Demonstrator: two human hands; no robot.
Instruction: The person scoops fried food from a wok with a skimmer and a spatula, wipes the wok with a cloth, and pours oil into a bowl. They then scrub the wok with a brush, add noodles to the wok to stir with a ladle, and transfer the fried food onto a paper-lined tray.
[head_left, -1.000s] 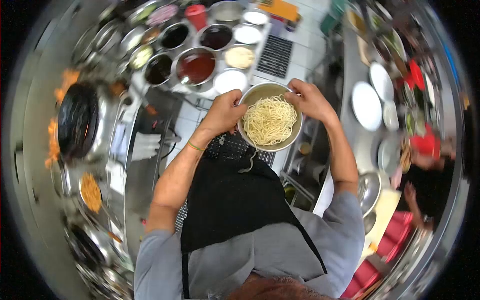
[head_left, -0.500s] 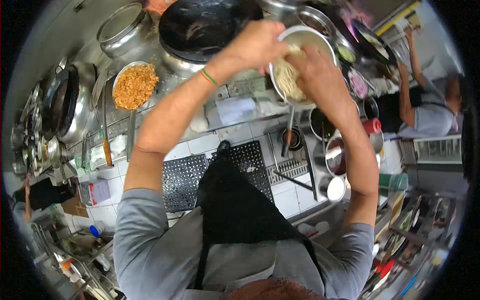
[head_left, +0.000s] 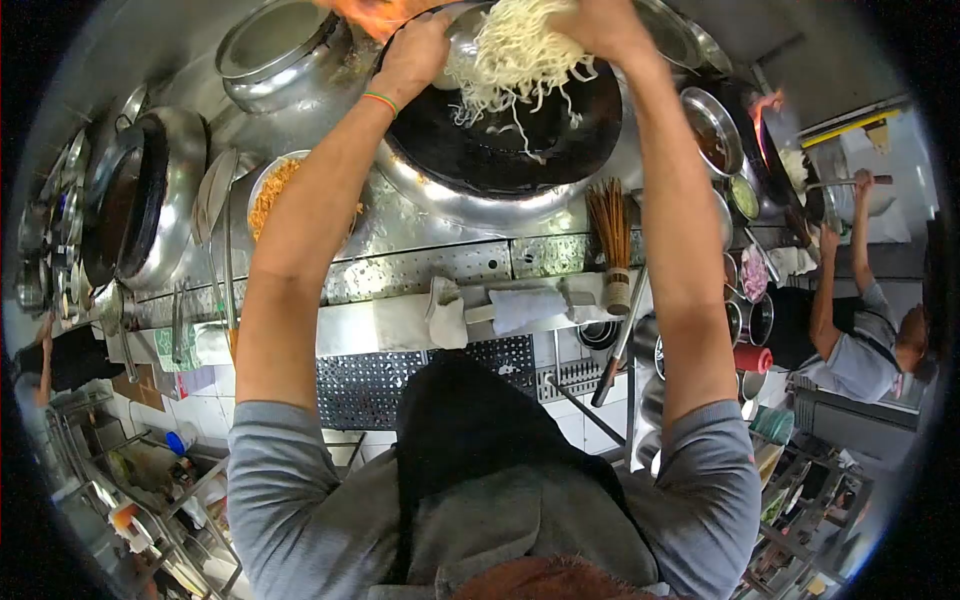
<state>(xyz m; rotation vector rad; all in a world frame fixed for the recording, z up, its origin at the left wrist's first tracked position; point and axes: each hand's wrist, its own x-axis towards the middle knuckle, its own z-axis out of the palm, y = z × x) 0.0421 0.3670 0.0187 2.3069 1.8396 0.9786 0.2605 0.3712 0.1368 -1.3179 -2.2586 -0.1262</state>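
Pale noodles hang in a loose bunch over a large black wok, some strands trailing down to its surface. My right hand, at the top edge of the view, is closed on the noodles; its fingertips are partly hidden. My left hand is closed on the rim of a pale metal bowl, which tilts beside the noodles above the wok. Most of the bowl is covered by the noodles or out of view.
Flames rise behind the wok. A pan of orange-brown fried rice sits left, partly behind my forearm. A bamboo brush and folded cloths lie along the front ledge. Another person works at a wok on the right.
Both hands have moved forward and up, bringing the noodles and bowl from the right side to over the wok. The noodles have come out of the bowl. Flames have grown behind the wok.
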